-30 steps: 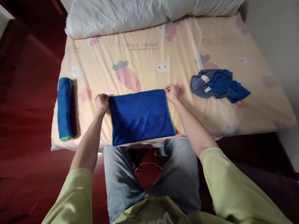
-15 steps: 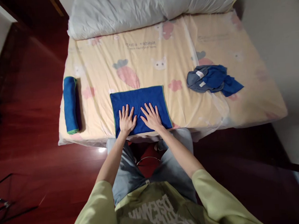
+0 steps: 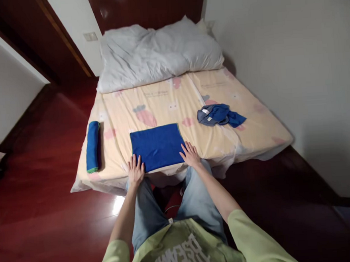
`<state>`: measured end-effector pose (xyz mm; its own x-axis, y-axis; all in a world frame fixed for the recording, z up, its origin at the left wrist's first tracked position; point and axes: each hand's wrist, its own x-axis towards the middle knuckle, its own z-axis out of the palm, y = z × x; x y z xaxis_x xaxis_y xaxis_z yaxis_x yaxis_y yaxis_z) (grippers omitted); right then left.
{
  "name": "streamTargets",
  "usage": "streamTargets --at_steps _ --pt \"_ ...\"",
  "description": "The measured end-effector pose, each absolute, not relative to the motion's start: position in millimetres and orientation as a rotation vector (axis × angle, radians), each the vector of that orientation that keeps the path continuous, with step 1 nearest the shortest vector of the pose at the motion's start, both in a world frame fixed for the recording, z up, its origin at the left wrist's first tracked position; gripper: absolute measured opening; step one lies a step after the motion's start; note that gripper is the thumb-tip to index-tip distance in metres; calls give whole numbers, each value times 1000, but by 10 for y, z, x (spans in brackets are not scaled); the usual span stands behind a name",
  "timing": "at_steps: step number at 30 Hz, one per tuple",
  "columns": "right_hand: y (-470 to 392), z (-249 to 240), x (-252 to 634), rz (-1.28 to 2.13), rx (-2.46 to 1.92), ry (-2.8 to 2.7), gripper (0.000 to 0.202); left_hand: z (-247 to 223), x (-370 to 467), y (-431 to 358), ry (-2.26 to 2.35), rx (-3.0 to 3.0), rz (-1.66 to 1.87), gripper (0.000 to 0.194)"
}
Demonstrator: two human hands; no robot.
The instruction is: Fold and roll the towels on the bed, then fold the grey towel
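Observation:
A blue towel (image 3: 158, 146) with green edging lies flat at the near edge of the bed. My left hand (image 3: 136, 171) rests at its near left corner, fingers stretched out and slightly apart. At the near right corner lies my right hand (image 3: 190, 154), palm down with its fingers spread. Neither hand grips the cloth. Left of the flat towel is a rolled blue towel (image 3: 92, 146) with green ends. To the right sits a crumpled heap of blue and grey cloth (image 3: 220, 115) with white labels.
The bed (image 3: 116, 111) has a yellow sheet printed with carrots and rabbits. A bulky white quilt (image 3: 160, 54) is piled at the far end against a dark headboard (image 3: 148, 7). A wall (image 3: 297, 78) stands on the right, and a dark red floor (image 3: 47, 195) surrounds the bed.
Both hands have slid outward from the middle of the towel to its near corners. The view has tilted up, showing the headboard and more of the quilt.

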<state>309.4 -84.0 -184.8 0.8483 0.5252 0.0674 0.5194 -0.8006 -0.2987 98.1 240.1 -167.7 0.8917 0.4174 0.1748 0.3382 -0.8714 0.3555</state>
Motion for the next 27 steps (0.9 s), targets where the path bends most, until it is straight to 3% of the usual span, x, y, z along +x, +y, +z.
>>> streamTargets --at_steps 6,11,18,27 --pt "-1046 -1830 2916 -60 -2589 -809 68 -1840 623 2474 493 2818 345 66" --pt "-1110 -1514 2758 -68 -2541 -926 44 -1558 647 2490 314 2859 320 58" --pt "-1050 -1456 2801 144 -2599 -908 50 -1327 849 2590 163 2873 42 54" --pt "-1187 -1554 2910 305 -2642 -904 58 -1342 589 2759 191 2817 -20 65"
